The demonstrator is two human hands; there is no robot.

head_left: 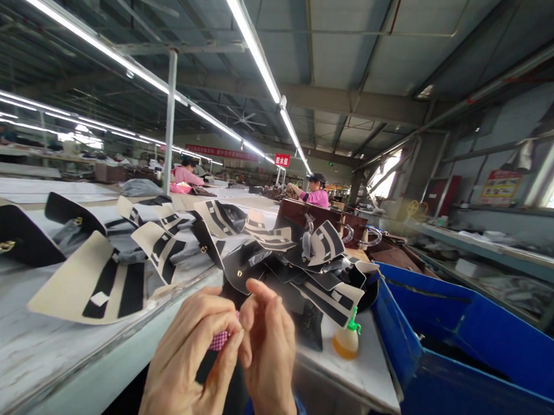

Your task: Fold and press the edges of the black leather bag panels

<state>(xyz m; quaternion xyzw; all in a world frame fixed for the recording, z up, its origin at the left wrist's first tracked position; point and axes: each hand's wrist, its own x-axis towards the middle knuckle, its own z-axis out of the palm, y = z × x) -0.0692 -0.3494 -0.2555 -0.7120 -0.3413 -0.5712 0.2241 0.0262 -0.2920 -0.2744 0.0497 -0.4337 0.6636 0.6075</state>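
My left hand (pixel 187 361) and my right hand (pixel 269 350) meet in front of the table edge. The left thumb and forefinger pinch together against the curled fingers of the right hand; whatever may be between them is too small or hidden to make out. Just beyond lies a heap of curved black-and-beige panels, among them a beige panel (pixel 328 242) and a black panel (pixel 240 268) with a gold-coloured fitting. A squeeze bottle (pixel 346 341) with a green nozzle and amber liquid stands to the right of my hands. Pink checked cloth (pixel 219 340) shows behind my left fingers.
A white worktable (pixel 181 324) runs along the left, bearing more panels such as a large beige one (pixel 76 283). A blue bin (pixel 451 334) stands at the right. Two people in pink (pixel 316 198) work farther back. A metal post (pixel 170 120) rises beyond the table.
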